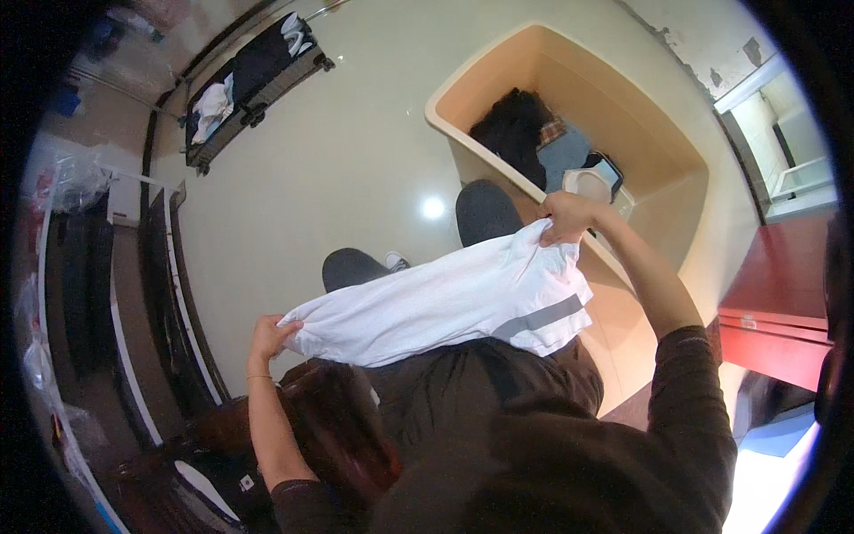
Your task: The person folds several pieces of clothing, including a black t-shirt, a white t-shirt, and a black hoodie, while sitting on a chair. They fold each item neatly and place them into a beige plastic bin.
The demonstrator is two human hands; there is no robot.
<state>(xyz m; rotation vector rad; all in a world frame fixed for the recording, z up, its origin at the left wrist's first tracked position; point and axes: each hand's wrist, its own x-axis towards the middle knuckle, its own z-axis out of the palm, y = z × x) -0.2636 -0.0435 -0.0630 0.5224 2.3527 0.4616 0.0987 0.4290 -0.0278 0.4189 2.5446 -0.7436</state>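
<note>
A white cloth garment [427, 300] with a grey band near one end is stretched across my lap, above my dark trousers. My left hand [270, 337] pinches its narrow end between thumb and fingers. At the other end my right hand [567, 217] grips a bunched upper edge near the sleeve-like part with the band. Just beyond my right hand stands a large beige plastic tub [634, 133]. Inside it lie a black garment [514, 130], a blue-grey cloth [564, 157], a pale cup-shaped item [587, 183] and a dark-edged object [608, 170] that looks like a phone.
An open black suitcase [253, 83] holding clothes lies on the pale floor [373, 120] at the far left. A rack with white rails [120, 334] stands at left. Red drawers [774, 320] are at right. Dark polished wood [340, 414] lies beside my left leg.
</note>
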